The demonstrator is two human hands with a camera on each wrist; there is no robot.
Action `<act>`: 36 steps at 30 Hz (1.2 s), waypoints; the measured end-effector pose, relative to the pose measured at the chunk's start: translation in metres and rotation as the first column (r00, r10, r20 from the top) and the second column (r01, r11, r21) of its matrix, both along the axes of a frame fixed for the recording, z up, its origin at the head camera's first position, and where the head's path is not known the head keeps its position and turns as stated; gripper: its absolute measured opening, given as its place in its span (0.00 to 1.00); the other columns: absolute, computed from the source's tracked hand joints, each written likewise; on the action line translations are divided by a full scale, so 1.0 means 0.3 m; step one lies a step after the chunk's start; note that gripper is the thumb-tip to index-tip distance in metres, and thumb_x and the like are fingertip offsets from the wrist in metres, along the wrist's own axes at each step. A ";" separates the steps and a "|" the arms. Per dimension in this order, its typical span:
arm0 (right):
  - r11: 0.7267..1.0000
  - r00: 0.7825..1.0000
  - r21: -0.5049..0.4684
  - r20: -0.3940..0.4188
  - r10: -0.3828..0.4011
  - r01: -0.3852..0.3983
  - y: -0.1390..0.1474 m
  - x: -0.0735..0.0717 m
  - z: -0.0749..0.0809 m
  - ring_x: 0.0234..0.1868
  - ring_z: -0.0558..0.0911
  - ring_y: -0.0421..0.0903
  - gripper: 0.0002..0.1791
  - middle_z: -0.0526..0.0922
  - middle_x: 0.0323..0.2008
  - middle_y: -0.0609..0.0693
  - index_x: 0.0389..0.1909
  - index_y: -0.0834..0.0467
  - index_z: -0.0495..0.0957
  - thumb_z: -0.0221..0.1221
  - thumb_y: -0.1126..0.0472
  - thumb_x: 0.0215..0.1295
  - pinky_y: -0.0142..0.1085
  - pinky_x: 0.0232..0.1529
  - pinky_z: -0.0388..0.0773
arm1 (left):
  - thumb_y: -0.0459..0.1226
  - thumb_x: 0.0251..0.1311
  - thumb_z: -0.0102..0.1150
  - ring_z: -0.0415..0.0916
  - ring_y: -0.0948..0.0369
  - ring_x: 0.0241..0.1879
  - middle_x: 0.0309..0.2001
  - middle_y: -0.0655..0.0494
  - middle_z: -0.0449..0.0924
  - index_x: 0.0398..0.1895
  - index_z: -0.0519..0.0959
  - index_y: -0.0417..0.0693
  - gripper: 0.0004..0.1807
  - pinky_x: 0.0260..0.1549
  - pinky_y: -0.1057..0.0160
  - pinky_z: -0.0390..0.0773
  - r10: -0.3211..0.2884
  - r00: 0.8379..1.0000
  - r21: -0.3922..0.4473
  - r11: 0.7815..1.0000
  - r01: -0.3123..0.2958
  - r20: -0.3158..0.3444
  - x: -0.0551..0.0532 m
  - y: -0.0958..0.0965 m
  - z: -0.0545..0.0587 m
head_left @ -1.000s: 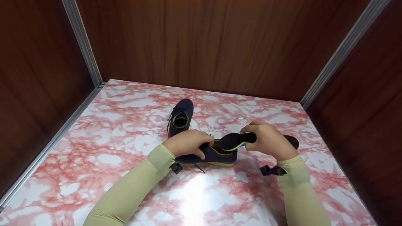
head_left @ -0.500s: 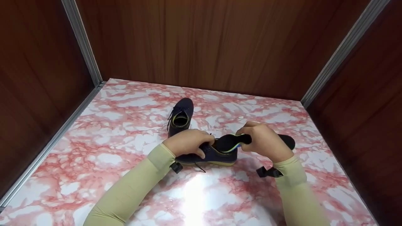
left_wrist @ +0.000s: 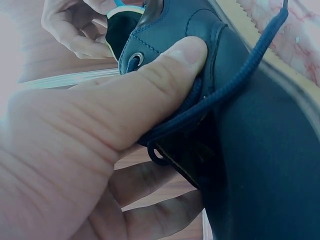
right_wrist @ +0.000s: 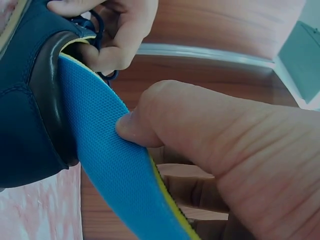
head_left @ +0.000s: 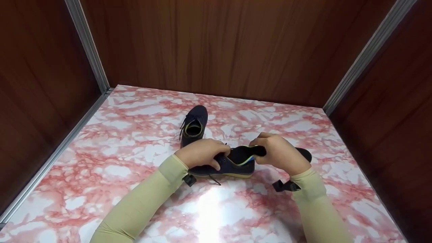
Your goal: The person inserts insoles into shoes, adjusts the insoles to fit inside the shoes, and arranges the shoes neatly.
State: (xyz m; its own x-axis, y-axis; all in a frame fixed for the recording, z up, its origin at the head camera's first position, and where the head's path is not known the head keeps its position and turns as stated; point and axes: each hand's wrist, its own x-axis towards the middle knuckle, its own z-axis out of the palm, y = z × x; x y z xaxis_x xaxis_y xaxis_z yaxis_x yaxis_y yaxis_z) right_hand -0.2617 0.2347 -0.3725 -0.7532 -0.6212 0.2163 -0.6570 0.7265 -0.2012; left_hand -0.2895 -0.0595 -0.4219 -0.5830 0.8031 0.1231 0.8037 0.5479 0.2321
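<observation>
A dark navy lace-up shoe [head_left: 236, 168] with a yellowish sole lies sideways on the marbled tabletop. My left hand [head_left: 202, 153] grips its lace area; the left wrist view shows the thumb pressed by a loose lace [left_wrist: 240, 85]. My right hand [head_left: 278, 152] pinches an insole [head_left: 260, 151], black on top and blue beneath with a yellow-green edge. In the right wrist view the blue underside of the insole [right_wrist: 110, 135] faces the camera, its front part inside the shoe's opening. The insole's far end sticks out behind my right hand. Its tip is hidden inside the shoe.
A second navy shoe [head_left: 199, 116] stands just behind the left hand, toe pointing away, laces tied. Brown wood-grain panels [head_left: 216, 50] enclose the red-and-white tabletop [head_left: 145, 104] at the back and both sides, joined by grey metal strips [head_left: 91, 50].
My right hand has moved left and pushed the insole further into the shoe's opening. The left hand and both shoes have stayed put.
</observation>
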 end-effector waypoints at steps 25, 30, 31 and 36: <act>0.998 0.999 0.057 0.046 -0.009 0.007 -0.045 0.000 -0.018 0.47 0.86 0.49 0.25 0.86 0.51 0.56 0.59 0.61 0.86 0.77 0.60 0.61 0.46 0.52 0.88 | 0.48 0.58 0.82 0.84 0.58 0.48 0.49 0.58 0.86 0.52 0.81 0.55 0.24 0.55 0.54 0.85 0.026 1.000 -0.024 0.999 -0.026 -0.005 -0.005 0.002 0.006; 0.986 0.986 0.129 0.117 -0.120 0.104 -0.031 0.006 -0.014 0.51 0.86 0.51 0.35 0.84 0.54 0.56 0.64 0.62 0.84 0.82 0.54 0.55 0.51 0.59 0.88 | 0.48 0.57 0.83 0.85 0.58 0.48 0.49 0.57 0.86 0.51 0.81 0.55 0.24 0.55 0.53 0.85 0.022 1.000 -0.018 1.000 -0.022 -0.006 -0.005 0.004 0.001; 0.983 0.983 0.137 0.125 -0.136 0.119 -0.027 0.006 -0.013 0.51 0.86 0.51 0.36 0.84 0.53 0.56 0.63 0.62 0.84 0.83 0.54 0.54 0.51 0.60 0.87 | 0.48 0.56 0.83 0.85 0.57 0.48 0.49 0.57 0.86 0.51 0.81 0.55 0.24 0.55 0.53 0.85 0.020 1.000 -0.016 1.000 -0.020 -0.006 -0.006 0.004 -0.001; 0.984 0.984 0.125 0.111 -0.138 0.124 -0.007 0.008 -0.008 0.49 0.86 0.50 0.33 0.85 0.50 0.55 0.57 0.62 0.86 0.84 0.56 0.50 0.50 0.58 0.86 | 0.47 0.56 0.83 0.84 0.57 0.48 0.49 0.57 0.86 0.51 0.81 0.54 0.24 0.55 0.53 0.85 0.018 1.000 -0.007 1.000 -0.018 0.005 -0.005 0.004 -0.005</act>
